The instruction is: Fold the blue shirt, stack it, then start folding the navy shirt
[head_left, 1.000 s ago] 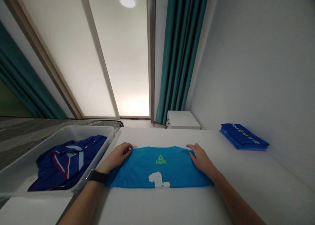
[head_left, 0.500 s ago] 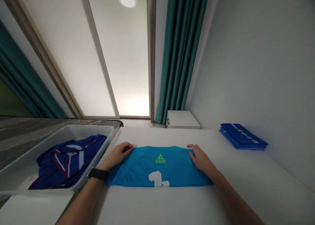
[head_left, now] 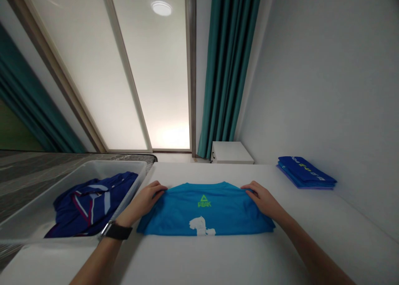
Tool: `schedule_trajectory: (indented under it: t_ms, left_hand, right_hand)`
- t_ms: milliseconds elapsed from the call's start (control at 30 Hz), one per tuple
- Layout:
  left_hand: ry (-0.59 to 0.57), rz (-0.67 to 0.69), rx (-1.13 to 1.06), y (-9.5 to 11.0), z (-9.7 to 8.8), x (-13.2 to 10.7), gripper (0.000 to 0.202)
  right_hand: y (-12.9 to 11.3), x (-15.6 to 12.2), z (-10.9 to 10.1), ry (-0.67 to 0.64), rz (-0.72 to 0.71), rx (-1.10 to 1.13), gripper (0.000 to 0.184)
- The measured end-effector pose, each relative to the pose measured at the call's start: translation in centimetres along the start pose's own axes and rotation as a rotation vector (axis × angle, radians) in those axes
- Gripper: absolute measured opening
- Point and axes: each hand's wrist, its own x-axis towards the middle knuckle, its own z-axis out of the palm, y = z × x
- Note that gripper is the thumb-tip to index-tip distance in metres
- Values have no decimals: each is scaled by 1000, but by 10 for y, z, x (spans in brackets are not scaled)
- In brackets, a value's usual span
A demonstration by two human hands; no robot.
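Observation:
A bright blue T-shirt [head_left: 174,212], folded into a wide band, lies on the white table [head_left: 199,260] in front of me. It bears a yellow-green "PEAK" logo and a white print cut off by the lower fold. My left hand [head_left: 151,197], with a dark-strapped watch on the wrist, pinches the shirt's upper left corner. At the upper right corner, my right hand [head_left: 258,195] pinches the cloth between thumb and fingers. The top edge with the neckline is slightly raised between both hands.
Left of the table stands a translucent plastic bin [head_left: 139,173] with dark blue clothing [head_left: 93,202] heaped inside. A stack of folded blue garments [head_left: 305,173] sits at the right by the wall. Beyond the far edge is a white cabinet [head_left: 232,152].
Both hands have closed on the shirt's upper corners; the right hand's fingers were spread before. The shirt's top edge has risen a little and its lower corners have shifted slightly right.

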Motion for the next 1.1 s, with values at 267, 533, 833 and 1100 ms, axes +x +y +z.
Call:
schedule_trajectory:
  t_ms: [267,533,833,1100]
  left_hand:
    - [77,-27,-37,23,-12,-19,38]
    - [54,31,-1,8,13,-60,22]
    - [90,11,112,9,22,-74,35]
    - [54,101,123,18,21,-66,25]
  right_hand:
    - [4,-24,-8,49,13,12,31]
    - [6,-63,6,35,-126,-88,19]
    - [18,-73,21,72,-243,-193,42]
    - [5,-70,17,1,-309,-226,22]
